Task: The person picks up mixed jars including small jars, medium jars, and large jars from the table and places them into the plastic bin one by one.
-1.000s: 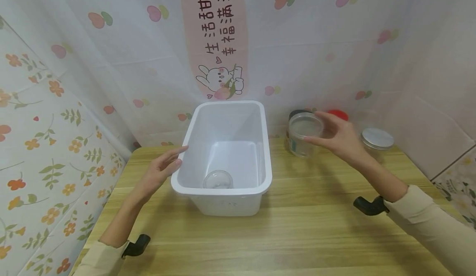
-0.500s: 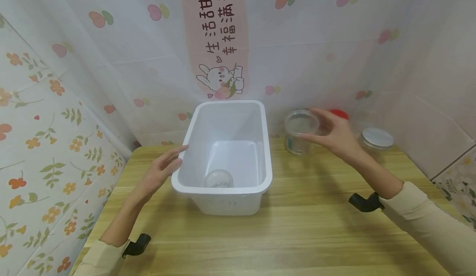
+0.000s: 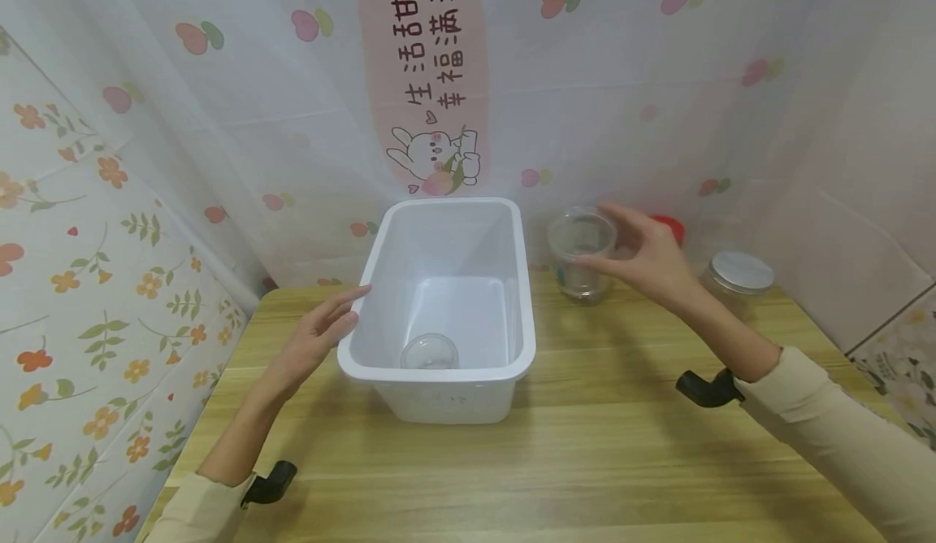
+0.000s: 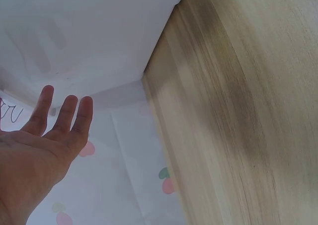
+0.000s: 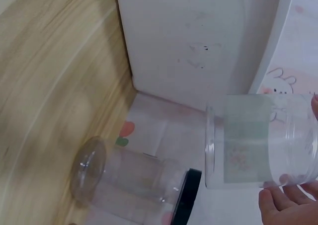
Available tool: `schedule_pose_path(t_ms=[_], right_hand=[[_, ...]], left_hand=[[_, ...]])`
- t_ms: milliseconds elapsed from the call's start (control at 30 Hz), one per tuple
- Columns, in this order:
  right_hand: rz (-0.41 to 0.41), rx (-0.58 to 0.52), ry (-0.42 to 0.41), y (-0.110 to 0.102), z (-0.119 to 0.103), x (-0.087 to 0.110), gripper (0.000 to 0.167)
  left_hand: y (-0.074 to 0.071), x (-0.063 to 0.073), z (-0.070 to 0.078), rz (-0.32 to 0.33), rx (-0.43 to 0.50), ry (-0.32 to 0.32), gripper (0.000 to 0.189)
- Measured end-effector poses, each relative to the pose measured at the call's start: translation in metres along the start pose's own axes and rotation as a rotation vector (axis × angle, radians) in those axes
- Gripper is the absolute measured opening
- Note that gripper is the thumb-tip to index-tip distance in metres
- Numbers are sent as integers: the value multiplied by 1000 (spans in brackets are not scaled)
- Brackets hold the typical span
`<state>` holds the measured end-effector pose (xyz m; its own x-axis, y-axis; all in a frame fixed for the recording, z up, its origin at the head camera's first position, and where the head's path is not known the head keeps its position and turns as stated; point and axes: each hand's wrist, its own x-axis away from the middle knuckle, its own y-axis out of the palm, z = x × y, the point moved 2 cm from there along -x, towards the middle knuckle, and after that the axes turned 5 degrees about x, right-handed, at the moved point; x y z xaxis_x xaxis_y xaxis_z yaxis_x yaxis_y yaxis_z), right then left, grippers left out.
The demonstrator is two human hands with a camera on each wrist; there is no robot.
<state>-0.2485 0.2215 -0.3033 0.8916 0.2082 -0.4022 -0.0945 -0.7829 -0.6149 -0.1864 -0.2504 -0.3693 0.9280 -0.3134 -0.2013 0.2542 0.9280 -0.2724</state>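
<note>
My right hand (image 3: 651,258) grips a clear plastic jar (image 3: 581,238) with a pale label, thumb and fingers at its upper part. The right wrist view shows this labelled jar (image 5: 246,140) above the table, level with the side of a white plastic bin (image 5: 174,41). Behind it stands another clear jar (image 5: 131,180) with a black lid, mostly hidden in the head view. My left hand (image 3: 310,344) has its fingertips at the left rim of the white bin (image 3: 526,315), fingers extended. Inside the bin, near the front, sits a round clear container (image 3: 429,352).
At the right back stand a jar with a red lid (image 3: 669,228), partly behind my right hand, and a jar with a silver lid (image 3: 741,272). A patterned curtain (image 3: 607,112) hangs close behind the wooden table (image 3: 585,462).
My right hand has moved left toward the bin with the labelled jar, which now covers the black lid behind it in the head view. The left hand has stayed at the rim.
</note>
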Motion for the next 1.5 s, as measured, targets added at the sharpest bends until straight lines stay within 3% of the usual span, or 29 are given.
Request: schedule_pose_path(t_ms=[667,1067,1267,1500], right_hand=[[9,68,-112,5,-34,-21,85],[-35,196,-102,9,-56,-31,88],[-46,205,-104,11,-62,-32,90],[-32,205,-161,13,-65,-37,94]], left_hand=[[2,1,1,-10,5,6,46],[2,1,-1,-6,-7,-1,46],[2,1,-3,-4,3,7,46],[1,0,-4,-10,15,20,46]])
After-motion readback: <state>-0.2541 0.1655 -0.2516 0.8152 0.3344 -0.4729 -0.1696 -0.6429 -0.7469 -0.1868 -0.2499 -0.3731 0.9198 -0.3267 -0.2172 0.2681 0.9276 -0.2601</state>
